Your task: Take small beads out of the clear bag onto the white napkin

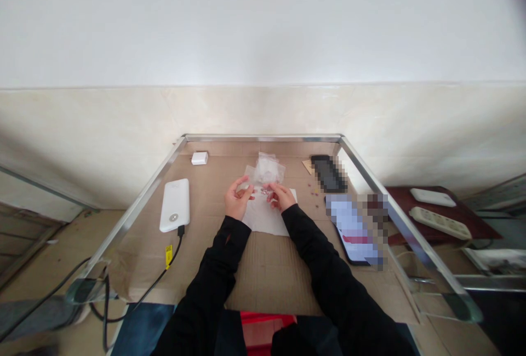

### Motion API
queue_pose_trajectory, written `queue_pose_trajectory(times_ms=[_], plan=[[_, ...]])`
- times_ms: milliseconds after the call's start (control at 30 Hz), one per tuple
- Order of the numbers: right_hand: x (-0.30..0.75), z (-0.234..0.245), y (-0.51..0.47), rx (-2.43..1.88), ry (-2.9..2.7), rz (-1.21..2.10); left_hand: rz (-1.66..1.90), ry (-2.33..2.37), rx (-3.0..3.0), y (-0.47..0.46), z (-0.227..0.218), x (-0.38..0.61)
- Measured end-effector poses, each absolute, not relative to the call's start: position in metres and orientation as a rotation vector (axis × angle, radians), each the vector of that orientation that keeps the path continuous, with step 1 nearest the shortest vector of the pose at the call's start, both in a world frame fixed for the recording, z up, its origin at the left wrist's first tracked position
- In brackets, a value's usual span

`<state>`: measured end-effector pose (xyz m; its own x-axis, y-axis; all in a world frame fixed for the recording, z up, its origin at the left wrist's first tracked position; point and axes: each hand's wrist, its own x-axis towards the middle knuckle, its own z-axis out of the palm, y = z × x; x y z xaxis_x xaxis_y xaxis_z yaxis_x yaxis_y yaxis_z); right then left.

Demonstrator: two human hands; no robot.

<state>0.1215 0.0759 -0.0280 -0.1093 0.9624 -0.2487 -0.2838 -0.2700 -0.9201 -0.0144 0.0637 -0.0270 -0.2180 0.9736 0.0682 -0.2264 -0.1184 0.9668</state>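
Note:
In the head view my left hand [237, 198] and my right hand [282, 197] face each other over a white sheet of paper [267, 222]. The fingers of both hands are bent in, thumb close to forefinger. Small shiny bits [263, 191] show between the fingertips, too tiny to name. What each hand pinches, if anything, I cannot make out. Just beyond the fingers lie several clear plastic zip bags [268, 167], overlapping the far part of the paper.
Brown cardboard [271, 268] lines the metal-framed table. At left lie a white power bank [176, 202] with a black cable [175, 257] and a white charger plug [199, 158]. At right are small beads [315, 194], a dark phone [329, 173] and a lit phone [355, 230].

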Motion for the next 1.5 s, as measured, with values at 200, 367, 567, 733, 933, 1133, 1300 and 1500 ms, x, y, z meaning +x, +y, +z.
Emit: queue_pose_trajectory(times_ms=[200,367,567,733,933,1133,1300,1500], plan=[[0.122,-0.024,0.075,-1.021,-0.712,1.944,1.384,0.824,0.867,0.059,-0.018,-0.016],[0.123,-0.015,0.073,-1.038,-0.776,2.056,1.474,0.809,0.716,0.062,-0.018,-0.022],[0.126,-0.027,0.076,-1.301,-1.268,1.157,1.760,1.305,0.609,0.073,-0.027,-0.039],[0.129,-0.030,0.070,-1.623,-1.704,0.520,1.636,1.800,0.993,0.070,-0.035,-0.047],[0.124,-0.028,0.067,-1.853,-2.029,0.270,0.960,2.266,1.285,0.045,-0.031,-0.040],[0.122,-0.038,0.069,-1.814,-2.245,0.213,1.129,2.510,1.349,0.022,-0.030,-0.031],[0.122,-0.036,0.068,-1.772,-2.257,0.220,1.183,1.955,1.958,0.030,-0.033,-0.024],[0.123,-0.026,0.065,-1.764,-2.258,0.296,0.787,1.592,2.305,0.030,-0.049,-0.015]])
